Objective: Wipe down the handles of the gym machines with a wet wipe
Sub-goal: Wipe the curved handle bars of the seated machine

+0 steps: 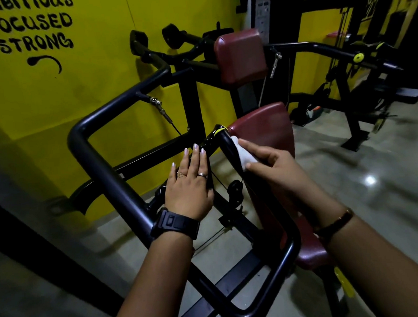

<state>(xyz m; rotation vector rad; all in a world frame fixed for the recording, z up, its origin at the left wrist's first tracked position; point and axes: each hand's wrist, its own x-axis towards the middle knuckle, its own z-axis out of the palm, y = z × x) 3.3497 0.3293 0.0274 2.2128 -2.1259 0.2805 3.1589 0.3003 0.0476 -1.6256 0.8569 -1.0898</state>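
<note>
- My left hand [188, 183] hovers just left of the black handle [226, 145], fingers straight and relaxed, gripping nothing.
- The wet wipe [243, 155] lies against the handle's right side.
- My right hand [276, 165], right of the handle, pinches the wipe.

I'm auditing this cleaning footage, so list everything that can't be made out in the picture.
Head view throughout.
Wet wipe: mostly under the right hand's fingers.
Handle, far side: hidden by the handle itself.
Left hand's palm: covered by its own back, any contact unclear.
Top wall lettering: cut by the upper edge.
Machine placard: too small and dim to read.
</note>
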